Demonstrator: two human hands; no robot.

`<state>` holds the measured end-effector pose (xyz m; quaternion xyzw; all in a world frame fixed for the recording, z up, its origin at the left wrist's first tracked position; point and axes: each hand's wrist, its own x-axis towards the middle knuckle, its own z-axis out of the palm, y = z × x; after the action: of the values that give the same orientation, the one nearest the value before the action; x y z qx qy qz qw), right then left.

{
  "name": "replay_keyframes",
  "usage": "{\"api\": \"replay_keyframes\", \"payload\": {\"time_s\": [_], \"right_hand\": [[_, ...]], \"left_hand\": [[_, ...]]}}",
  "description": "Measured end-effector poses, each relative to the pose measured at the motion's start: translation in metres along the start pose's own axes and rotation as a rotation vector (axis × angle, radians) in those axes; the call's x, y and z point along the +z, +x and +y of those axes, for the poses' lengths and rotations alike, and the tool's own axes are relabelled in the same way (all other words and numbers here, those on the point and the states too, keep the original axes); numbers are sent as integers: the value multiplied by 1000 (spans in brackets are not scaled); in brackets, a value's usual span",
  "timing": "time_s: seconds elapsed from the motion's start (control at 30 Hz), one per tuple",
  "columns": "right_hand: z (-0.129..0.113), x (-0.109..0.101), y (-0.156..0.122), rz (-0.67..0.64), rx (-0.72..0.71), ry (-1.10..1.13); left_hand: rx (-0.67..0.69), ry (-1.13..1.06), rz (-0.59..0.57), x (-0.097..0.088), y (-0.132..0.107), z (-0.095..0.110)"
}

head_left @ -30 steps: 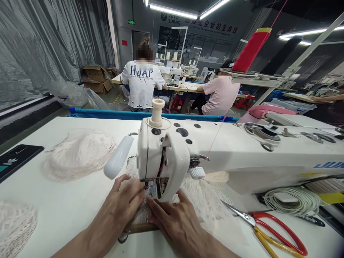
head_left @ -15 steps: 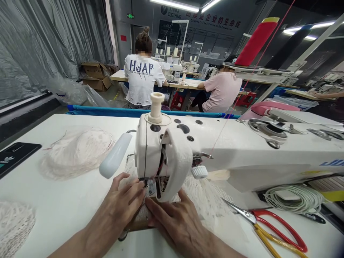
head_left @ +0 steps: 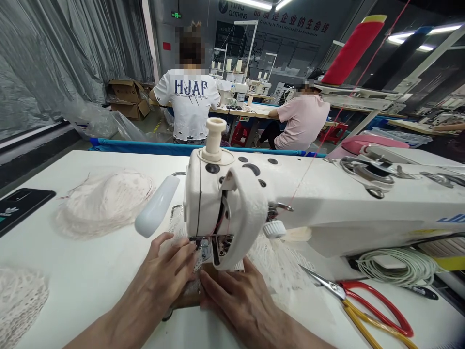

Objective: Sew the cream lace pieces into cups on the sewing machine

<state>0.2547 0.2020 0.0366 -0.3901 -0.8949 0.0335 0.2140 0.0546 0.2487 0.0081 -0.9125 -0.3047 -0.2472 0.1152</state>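
Observation:
A white sewing machine [head_left: 327, 203] stands on the white table [head_left: 90, 276], threaded with red thread from a red cone [head_left: 348, 51]. My left hand [head_left: 165, 274] lies flat with fingers stretched, pressing white lace fabric [head_left: 279, 271] just left of the needle. My right hand [head_left: 240, 300] lies flat beside it, fingers pressing the same fabric and a brown piece [head_left: 185, 300] in front of the presser foot. Neither hand grips anything.
Red-handled scissors [head_left: 366, 305] lie at the right, with a coiled white cord [head_left: 395, 266] behind them. A pile of lace pieces [head_left: 103, 201] sits at the left, more lace [head_left: 20, 303] at the near left edge, a dark phone [head_left: 18, 206] far left. Two people sit at tables behind.
Both hands have crept slightly forward and right with the fabric under the presser foot. The view has shifted a little; the person in white behind has raised both arms.

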Motion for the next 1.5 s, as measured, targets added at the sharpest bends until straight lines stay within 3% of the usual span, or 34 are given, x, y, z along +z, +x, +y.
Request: {"api": "replay_keyframes", "payload": {"time_s": [0.17,0.47,0.77,1.17,1.3,1.5], "right_hand": [[2,2,-1,21,-7,-22],[4,8,0,98,-29,-83],[0,9,2,80,49,-67],[-3,17,0,174,36,-197],[-5,16,1,150,3,-180],[-9,4,1,68,3,-127]], "left_hand": [[25,16,107,-2,5,1],[-6,-66,124,-11,13,4],[-99,-214,24,-8,11,2],[-83,-115,73,-7,23,-10],[-94,-49,11,-13,19,-1],[-52,-33,-94,-35,0,20]]}}
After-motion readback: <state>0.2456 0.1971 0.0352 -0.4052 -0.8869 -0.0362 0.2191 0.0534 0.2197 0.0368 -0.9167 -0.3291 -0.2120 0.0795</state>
